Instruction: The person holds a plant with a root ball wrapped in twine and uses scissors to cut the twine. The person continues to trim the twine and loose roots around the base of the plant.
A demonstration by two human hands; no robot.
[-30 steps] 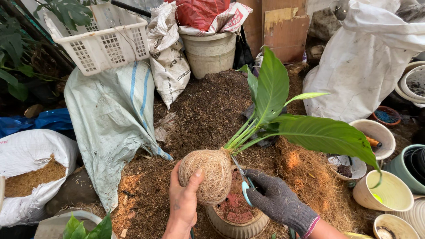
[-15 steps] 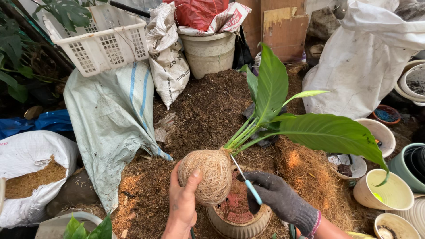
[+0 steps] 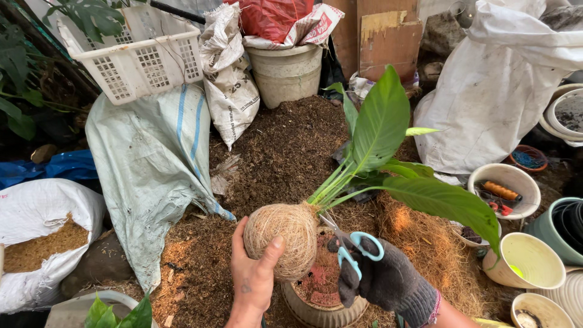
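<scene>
Two hands — left hand (image 3: 254, 276) cupping fibre ball (image 3: 282, 238), scissors (image 3: 351, 246) blades half-hidden

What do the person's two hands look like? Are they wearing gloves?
Only one. The right hand wears a dark grey knitted glove with a pink-trimmed cuff at the wrist. The left hand is bare, no glove or sleeve showing, with a small dark mark on its back.

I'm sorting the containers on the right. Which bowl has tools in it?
The white bowl beside the big leaf; it holds an orange-handled tool, while the cream one nearer the camera doesn't.
</scene>
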